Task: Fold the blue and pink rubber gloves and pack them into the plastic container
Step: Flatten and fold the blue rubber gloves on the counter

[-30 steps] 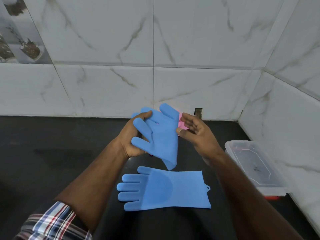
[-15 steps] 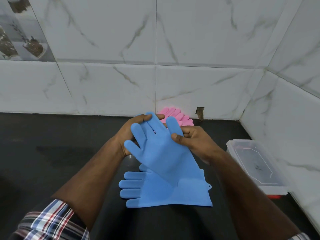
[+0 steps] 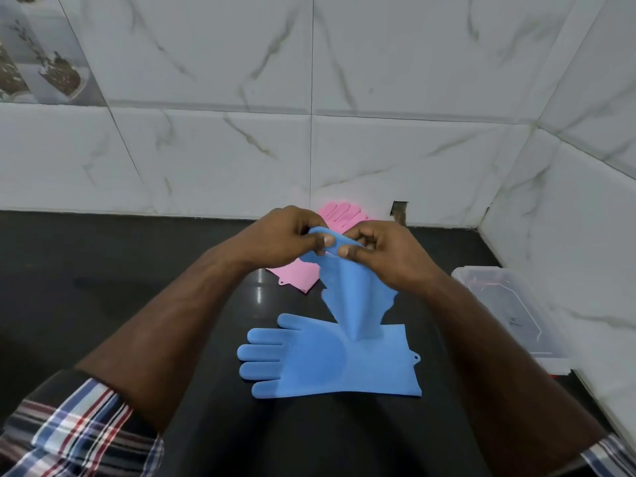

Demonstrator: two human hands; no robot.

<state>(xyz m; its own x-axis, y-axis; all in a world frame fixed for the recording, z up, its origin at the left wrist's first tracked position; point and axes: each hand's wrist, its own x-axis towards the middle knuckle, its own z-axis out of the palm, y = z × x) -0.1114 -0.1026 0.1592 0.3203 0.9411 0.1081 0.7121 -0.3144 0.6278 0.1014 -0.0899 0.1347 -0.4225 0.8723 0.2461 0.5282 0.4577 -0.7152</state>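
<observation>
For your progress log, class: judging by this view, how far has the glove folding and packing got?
Done: nothing is packed; the plastic container holds no gloves. In hand: left hand and right hand pinch one blue glove in the air, which hangs bent. Left: the second blue glove lies flat, the pink gloves wait behind; all need folding and packing.

Both hands, left hand (image 3: 285, 235) and right hand (image 3: 385, 256), pinch a hanging blue glove (image 3: 358, 297) above another blue glove (image 3: 330, 359); the pink gloves (image 3: 340, 215), probably two, lie far
</observation>
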